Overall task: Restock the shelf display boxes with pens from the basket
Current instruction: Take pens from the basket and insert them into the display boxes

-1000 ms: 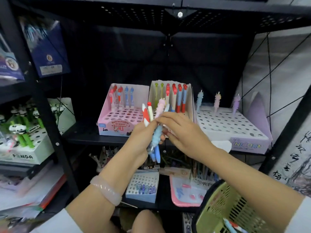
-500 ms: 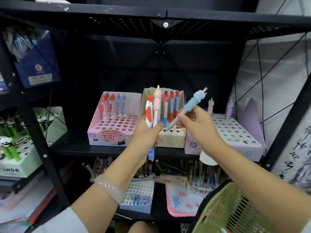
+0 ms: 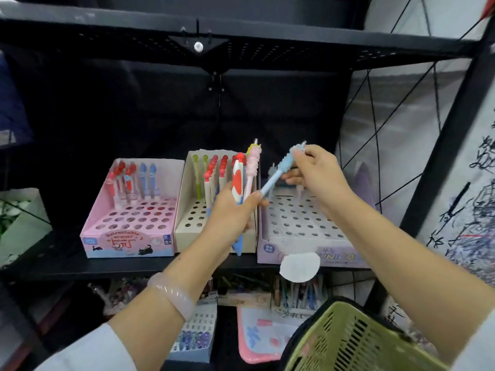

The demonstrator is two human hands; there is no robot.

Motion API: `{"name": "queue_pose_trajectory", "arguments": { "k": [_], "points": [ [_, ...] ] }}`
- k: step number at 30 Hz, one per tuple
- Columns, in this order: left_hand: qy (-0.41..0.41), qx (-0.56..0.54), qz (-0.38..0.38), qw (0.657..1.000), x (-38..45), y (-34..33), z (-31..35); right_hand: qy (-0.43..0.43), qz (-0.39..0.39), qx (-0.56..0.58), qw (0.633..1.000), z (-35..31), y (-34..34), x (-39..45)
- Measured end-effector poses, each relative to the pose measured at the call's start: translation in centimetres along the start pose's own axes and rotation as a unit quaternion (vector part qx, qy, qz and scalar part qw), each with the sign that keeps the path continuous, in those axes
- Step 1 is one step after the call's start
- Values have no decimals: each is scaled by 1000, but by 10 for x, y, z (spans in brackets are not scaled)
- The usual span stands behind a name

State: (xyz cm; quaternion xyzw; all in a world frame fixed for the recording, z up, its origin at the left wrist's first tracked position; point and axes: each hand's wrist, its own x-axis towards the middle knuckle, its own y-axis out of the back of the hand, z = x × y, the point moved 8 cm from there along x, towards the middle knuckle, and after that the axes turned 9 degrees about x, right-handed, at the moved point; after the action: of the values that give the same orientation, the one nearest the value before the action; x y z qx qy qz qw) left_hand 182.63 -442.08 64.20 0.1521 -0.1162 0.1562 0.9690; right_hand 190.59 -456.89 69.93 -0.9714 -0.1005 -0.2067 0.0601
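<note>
My left hand (image 3: 232, 210) grips a bunch of pens (image 3: 245, 178), a red-and-white one and a pink one, upright in front of the cream display box (image 3: 187, 231). My right hand (image 3: 314, 172) pinches a light blue pen (image 3: 280, 171) near its top, slanted above the lilac unicorn box (image 3: 300, 253). Its tip points down toward my left thumb. The pink display box (image 3: 128, 242) stands left of the cream one with several pens at its back. The green basket (image 3: 348, 341) hangs at the lower right.
A black metal shelf (image 3: 128, 266) carries the three boxes, with another shelf (image 3: 241, 38) close overhead. A black upright post (image 3: 444, 145) stands at the right. Below lie more pen boxes and a pink tray (image 3: 257, 336). A green-and-white box (image 3: 18, 223) sits at the left.
My right hand has drawn the light blue pen out of the bunch in my left hand and moved it up and right over the lilac box. My left hand keeps the other pens.
</note>
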Motion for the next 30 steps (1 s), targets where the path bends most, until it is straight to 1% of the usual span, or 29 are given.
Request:
{"name": "queue_pose_trajectory", "arguments": {
  "k": [3, 5, 7, 10, 16, 18, 21, 23, 26, 27, 29, 30],
  "points": [
    [2, 2, -2, 1000, 10, -5, 2, 83, 54, -106, 989, -22, 19, 32],
    [5, -9, -28, 1000, 15, -11, -1, 125, 72, -182, 973, -26, 26, 48],
    [8, -19, -47, 999, 19, -16, -4, 140, 67, -261, 953, -17, 25, 59],
    [14, -14, -54, 998, 24, -19, -12, 131, 46, -367, 920, 8, 18, 66],
    [48, -62, -52, 996, 27, -17, -27, 110, 37, -412, 904, 38, 13, 75],
    [51, -72, -54, 995, 28, -16, -28, 103, 18, -435, 894, 46, 8, 77],
    [56, -90, -52, 993, 27, -16, -31, 65, -10, -440, 896, 61, 4, 82],
    [54, -83, -53, 994, 27, -16, -33, 44, -23, -445, 894, 69, 3, 84],
    [47, -76, -55, 995, 25, -16, -34, 10, -79, -484, 872, 87, -6, 79],
    [46, -76, -56, 995, 25, -16, -35, -2, -83, -487, 869, 92, -7, 76],
    [45, -82, -57, 994, 24, -14, -36, -13, -63, -491, 869, 92, -5, 71],
    [45, -87, -56, 994, 24, -13, -37, -4, -39, -495, 868, 85, -3, 69]
  ]
}}
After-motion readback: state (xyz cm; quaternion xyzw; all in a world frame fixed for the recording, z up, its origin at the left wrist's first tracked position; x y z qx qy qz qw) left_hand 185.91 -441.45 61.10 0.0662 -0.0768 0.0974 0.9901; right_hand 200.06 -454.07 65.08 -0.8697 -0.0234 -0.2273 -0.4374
